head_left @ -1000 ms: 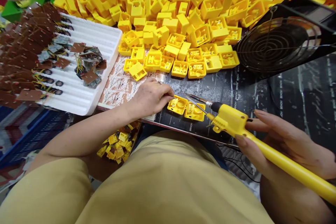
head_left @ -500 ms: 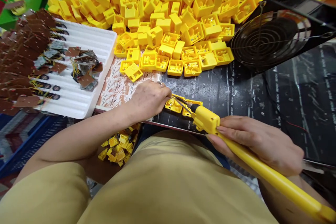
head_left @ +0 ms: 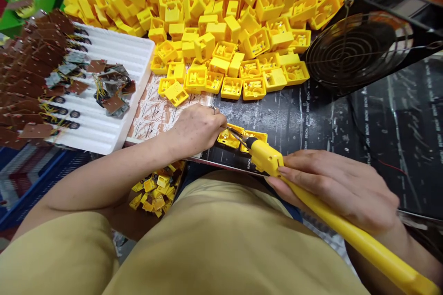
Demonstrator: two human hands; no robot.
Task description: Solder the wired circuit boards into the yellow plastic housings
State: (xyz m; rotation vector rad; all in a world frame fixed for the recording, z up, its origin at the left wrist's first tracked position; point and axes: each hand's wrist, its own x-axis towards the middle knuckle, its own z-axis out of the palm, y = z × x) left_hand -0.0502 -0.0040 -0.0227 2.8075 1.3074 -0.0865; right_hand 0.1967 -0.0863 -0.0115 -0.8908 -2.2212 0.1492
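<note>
My right hand (head_left: pixel 341 189) is wrapped round the yellow soldering iron (head_left: pixel 353 228), whose metal tip rests on the left of two small yellow housings (head_left: pixel 228 137) lying on the black mat (head_left: pixel 311 120). The second housing (head_left: pixel 255 137) lies right beside it, partly behind the iron's head. My left hand (head_left: pixel 195 129) is closed, its fingertips pinched at the left housing's edge where the tip touches. What the fingers pinch is too small to make out.
A big heap of yellow housings (head_left: pixel 224 14) fills the far side. A white tray (head_left: pixel 114 120) with brown circuit boards (head_left: pixel 38 69) lies at the left. A black fan (head_left: pixel 360 50) stands at the right. More yellow parts (head_left: pixel 155 191) sit below the table edge.
My right hand has swung the soldering iron leftward and brought its tip onto the left housing. My left hand has stayed pinched at that housing.
</note>
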